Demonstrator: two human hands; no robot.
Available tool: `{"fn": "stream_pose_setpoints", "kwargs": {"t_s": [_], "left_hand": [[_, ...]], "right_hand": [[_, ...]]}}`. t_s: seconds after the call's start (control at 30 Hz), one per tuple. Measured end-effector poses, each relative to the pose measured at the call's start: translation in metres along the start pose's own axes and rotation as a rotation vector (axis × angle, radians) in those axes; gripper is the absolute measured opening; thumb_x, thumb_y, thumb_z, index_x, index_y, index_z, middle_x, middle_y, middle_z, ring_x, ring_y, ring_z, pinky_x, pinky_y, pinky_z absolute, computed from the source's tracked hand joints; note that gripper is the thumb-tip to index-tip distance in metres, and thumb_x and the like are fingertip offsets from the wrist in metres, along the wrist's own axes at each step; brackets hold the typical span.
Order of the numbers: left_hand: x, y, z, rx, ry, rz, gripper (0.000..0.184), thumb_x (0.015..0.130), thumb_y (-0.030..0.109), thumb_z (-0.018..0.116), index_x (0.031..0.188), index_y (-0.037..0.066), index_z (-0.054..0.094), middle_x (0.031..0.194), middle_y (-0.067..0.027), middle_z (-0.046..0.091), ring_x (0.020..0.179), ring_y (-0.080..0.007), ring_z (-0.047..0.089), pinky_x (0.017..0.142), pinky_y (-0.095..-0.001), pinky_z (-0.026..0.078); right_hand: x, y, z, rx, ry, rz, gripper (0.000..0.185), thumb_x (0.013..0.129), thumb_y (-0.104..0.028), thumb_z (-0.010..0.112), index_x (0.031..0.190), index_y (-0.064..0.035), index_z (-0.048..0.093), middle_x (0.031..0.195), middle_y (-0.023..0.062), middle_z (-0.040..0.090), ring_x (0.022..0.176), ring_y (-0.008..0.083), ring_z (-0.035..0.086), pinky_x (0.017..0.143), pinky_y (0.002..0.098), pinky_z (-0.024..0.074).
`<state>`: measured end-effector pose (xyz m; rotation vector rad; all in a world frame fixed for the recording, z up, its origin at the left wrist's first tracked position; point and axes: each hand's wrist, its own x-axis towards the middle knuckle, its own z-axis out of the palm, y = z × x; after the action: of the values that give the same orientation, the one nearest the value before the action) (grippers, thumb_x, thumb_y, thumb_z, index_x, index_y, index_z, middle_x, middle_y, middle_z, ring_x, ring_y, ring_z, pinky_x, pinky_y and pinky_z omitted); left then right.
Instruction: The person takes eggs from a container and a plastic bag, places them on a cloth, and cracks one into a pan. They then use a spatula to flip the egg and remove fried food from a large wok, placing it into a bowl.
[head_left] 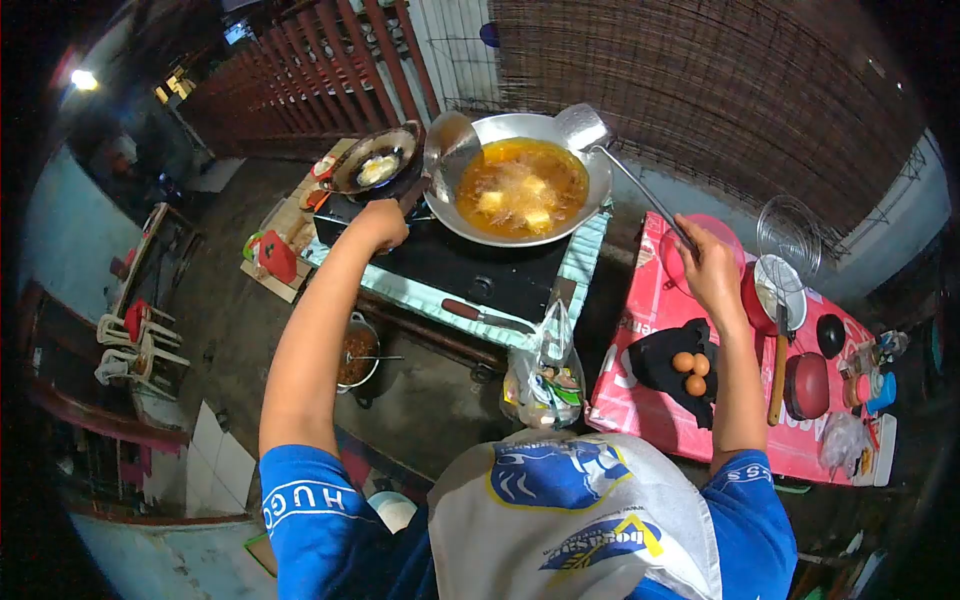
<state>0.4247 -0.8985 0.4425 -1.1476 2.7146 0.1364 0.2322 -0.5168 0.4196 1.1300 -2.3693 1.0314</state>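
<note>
My left hand (380, 226) is closed around the dark handle of a broad metal spatula (452, 138), whose head stands at the left rim of a large wok (470, 226). My right hand (712, 266) grips a long-handled metal spatula (582, 128), its wide head over the wok's upper right rim. Bubbling orange oil in the wok holds several yellow pieces (538, 218) and brownish bits. Left of it, a smaller dark pan (345, 178) holds a frying egg (378, 169). Both pans sit on a black stove (450, 265).
A knife (488, 316) lies on the stove table's front edge, beside a hanging plastic bag (545, 385). On the pink-covered table (640, 370) to the right are eggs (697, 364) on black cloth, a pot (780, 290) and jars. A pot of food (358, 350) sits low at left.
</note>
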Motion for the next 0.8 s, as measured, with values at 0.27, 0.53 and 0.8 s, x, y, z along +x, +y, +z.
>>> {"fn": "stream_pose_setpoints", "kwargs": {"t_s": [0.27,0.53,0.8], "left_hand": [[0.001,-0.005,-0.009,-0.032,-0.232,0.092,0.021,0.072,0.013,0.054,0.088,-0.001,0.056,0.070,-0.0137,0.058,0.059,-0.0228,0.057,0.051,-0.0326,0.046],[-0.006,0.003,-0.009,-0.266,-0.455,0.014,0.016,0.080,0.015,0.052,0.094,0.006,0.049,0.057,-0.0011,0.048,0.043,-0.0104,0.045,0.037,-0.0256,0.037],[0.011,0.000,0.010,-0.452,-0.543,0.020,0.027,0.082,0.014,0.050,0.108,0.008,0.046,0.060,-0.0022,0.049,0.042,-0.0087,0.045,0.037,-0.0231,0.040]], "right_hand": [[0.028,-0.011,-0.014,-0.392,-0.134,-0.020,0.033,0.071,-0.008,0.054,0.104,-0.0122,0.057,0.083,0.0163,0.059,0.077,0.0333,0.057,0.065,0.0410,0.0458],[0.067,0.001,0.038,-0.702,-0.215,-0.080,0.023,0.072,-0.009,0.050,0.092,-0.0114,0.060,0.083,0.0139,0.060,0.074,0.0286,0.061,0.062,0.0380,0.0492],[0.087,-0.008,0.083,-0.777,-0.374,-0.051,0.016,0.073,-0.012,0.051,0.078,-0.0061,0.064,0.080,0.0141,0.062,0.074,0.0265,0.062,0.060,0.0355,0.0503]]}}
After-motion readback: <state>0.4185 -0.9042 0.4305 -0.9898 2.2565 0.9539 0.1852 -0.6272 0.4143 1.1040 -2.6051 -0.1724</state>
